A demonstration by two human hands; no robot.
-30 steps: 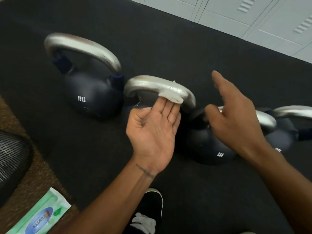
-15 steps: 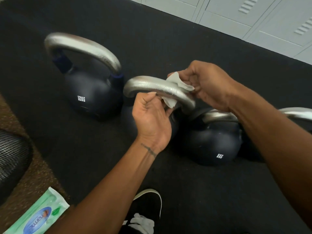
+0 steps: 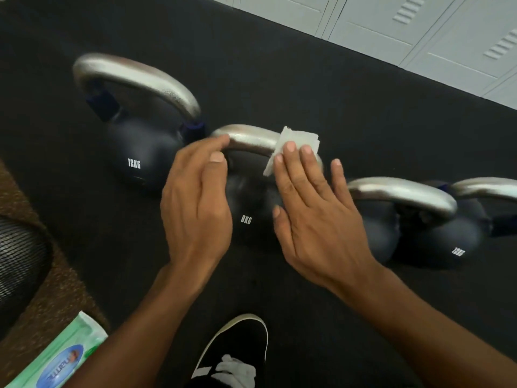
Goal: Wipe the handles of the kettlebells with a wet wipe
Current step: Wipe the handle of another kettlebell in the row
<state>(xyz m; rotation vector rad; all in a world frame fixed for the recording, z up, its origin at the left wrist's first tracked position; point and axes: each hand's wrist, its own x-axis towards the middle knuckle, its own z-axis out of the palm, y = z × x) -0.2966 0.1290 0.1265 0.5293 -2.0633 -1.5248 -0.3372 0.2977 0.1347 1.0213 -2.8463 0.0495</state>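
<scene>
Several dark kettlebells with silver handles stand in a row on the black floor. A folded white wet wipe lies over the right part of the 8KG kettlebell's handle. My right hand presses the wipe onto that handle with straight fingers. My left hand rests beside it, fingers relaxed, fingertips touching the handle's left end. The 12KG kettlebell stands to the left with its big handle bare. Two more kettlebells stand to the right, their handles bare.
A green pack of wet wipes lies at the bottom left on a brown mat. A black mesh object sits at the left edge. My black shoe is below the hands. Grey lockers line the far wall.
My right hand let go of its pinch on the wipe and now lies flat on it. My left hand turned palm down and released the wipe, shifting to the handle's left end.
</scene>
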